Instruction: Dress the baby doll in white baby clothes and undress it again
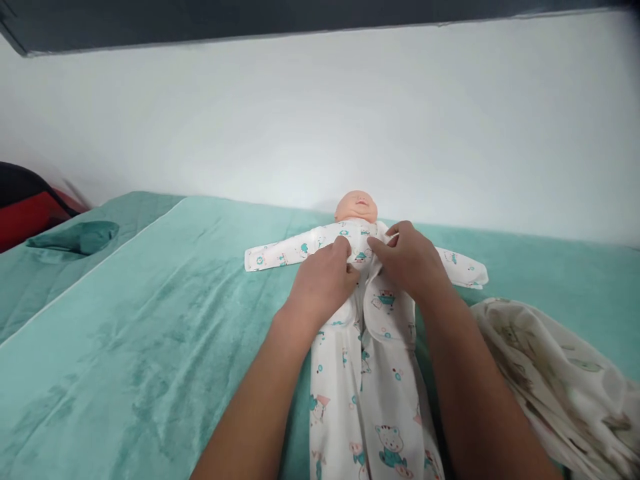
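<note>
A baby doll lies on its back in a long-sleeved white baby shirt printed with small teal and pink figures, arms spread to both sides. Matching baby trousers cover its legs and run out of view at the bottom. My left hand is closed over the doll's chest with its fingers curled on the shirt front. Beside it, my right hand pinches the shirt's front edge near the collar. The right hand partly covers the shirt's sleeve on that side.
A teal plush bedspread lies under the doll, with a white wall behind. At the right is a crumpled white patterned cloth. A folded dark-green item and a red and black object are at the far left.
</note>
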{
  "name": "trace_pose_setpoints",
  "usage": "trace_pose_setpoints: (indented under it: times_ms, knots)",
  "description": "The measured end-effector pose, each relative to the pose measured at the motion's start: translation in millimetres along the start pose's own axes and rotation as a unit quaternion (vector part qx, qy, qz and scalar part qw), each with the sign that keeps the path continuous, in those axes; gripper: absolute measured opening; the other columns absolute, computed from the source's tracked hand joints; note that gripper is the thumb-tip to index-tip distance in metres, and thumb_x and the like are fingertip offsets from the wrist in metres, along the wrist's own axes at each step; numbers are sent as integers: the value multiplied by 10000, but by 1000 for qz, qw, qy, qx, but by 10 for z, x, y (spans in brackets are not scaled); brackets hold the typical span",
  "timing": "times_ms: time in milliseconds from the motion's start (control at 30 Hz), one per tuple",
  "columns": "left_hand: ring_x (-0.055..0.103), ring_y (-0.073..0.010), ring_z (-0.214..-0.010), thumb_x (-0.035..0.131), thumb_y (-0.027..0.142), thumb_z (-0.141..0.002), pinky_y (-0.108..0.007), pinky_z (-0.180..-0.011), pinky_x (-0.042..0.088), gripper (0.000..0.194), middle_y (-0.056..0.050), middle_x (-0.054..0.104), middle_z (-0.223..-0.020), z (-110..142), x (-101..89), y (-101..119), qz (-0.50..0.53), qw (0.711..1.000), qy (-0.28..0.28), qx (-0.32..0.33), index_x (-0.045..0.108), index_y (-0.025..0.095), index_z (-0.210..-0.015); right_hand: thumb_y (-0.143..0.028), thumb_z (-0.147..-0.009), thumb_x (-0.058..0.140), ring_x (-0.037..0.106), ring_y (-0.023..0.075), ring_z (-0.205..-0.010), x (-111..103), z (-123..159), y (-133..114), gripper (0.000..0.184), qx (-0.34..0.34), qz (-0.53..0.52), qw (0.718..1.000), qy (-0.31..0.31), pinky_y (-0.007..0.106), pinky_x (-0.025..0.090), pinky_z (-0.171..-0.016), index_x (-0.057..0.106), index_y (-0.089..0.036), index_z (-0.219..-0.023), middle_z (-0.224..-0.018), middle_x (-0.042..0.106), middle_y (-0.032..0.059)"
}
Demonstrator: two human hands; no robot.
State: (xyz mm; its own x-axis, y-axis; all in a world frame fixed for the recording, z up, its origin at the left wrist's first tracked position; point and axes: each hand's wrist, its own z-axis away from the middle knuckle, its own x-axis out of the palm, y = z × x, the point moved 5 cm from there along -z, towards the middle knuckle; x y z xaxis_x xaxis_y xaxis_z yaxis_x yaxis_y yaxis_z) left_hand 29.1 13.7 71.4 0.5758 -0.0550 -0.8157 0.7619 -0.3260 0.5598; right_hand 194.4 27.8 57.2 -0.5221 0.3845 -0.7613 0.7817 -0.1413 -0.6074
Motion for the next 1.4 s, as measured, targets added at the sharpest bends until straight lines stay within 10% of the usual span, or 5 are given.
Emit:
trace_pose_setpoints:
  times_ms: [300,533,733,933,1400]
  knots:
    - [570,-152,-745,506,203,-753,-257,-646,412,160,17,592,-801,-95,-191,-552,179,973,69,-132,550,216,-906,-400,-789,601,604,171,-631,-94,-263,612,300,50,-125,982,-129,308,458,-595,577,-213,-1024,-820,661,33]
    - [629,-286,-862,437,242,-845,-363,-690,429,256,-87,676,-901,-84,-280,-1013,-83,951,138,-265,543,225,-1077,-389,-814,534,621,233,-758,-239,-361,1101,204,86,74,992,-62,348,421,-641,610,-223,-907,-925,710,82]
    - [556,-307,-1102,371,120,-869,-395,-843,454,352,-143,618,-1168,-140,-162,-822,-209,947,187,-156,583,172,-1145,-520,-830,501,621,268,-844,-154,-289,760,347,70,55,994,-66,387,445,-713,598,-218,-970,-1025,678,107]
    - [482,-245,-1229,384,292,-972,-378,-1035,366,389,-96,565,-1329,-294,120,-614,-174,971,156,45,530,234,-1328,-397,-901,462,545,267,-1176,-28,-140,111,353,-118,-106,987,-1,422,404,-1010,597,-207,-1166,-1258,608,111]
    - [610,-255,-1067,381,241,-931,-380,-905,392,370,-67,694,-1147,-426,2,-982,-149,964,174,-134,643,264,-1191,-380,-905,501,452,223,-1329,229,-35,-40,431,-161,-167,966,-113,405,317,-1140,556,-233,-1307,-1427,528,50]
